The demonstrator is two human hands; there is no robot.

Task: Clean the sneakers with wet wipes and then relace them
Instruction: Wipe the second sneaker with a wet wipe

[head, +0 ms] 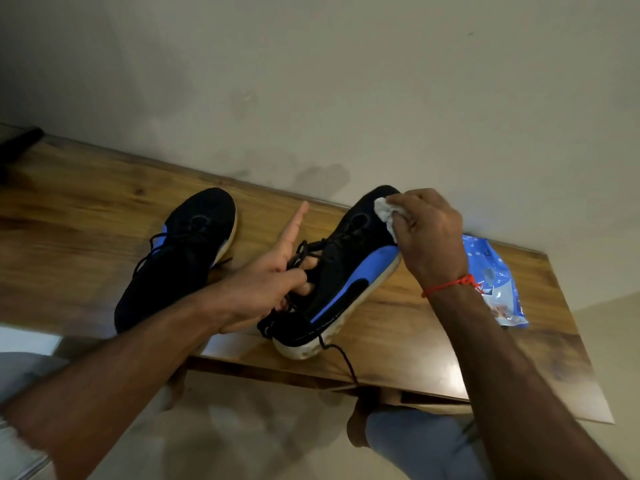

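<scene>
Two black sneakers with blue side panels and white soles lie on a wooden table [86, 209]. The right sneaker [349, 268] is tilted onto its side. My left hand [273, 282] holds it at the opening, fingers curled into the laces and collar, index finger pointing straight out. My right hand [429, 237] grips a crumpled white wet wipe [384, 211] and presses it on the toe area of that sneaker. The left sneaker [180, 258] lies flat beside it, laced, untouched. One black lace hangs over the table's front edge.
A blue and white pack of wet wipes [495, 285] lies at the table's right end, behind my right wrist. A pale wall runs along the table's back edge. A dark object [17, 143] sits at the far left. My knees are below the front edge.
</scene>
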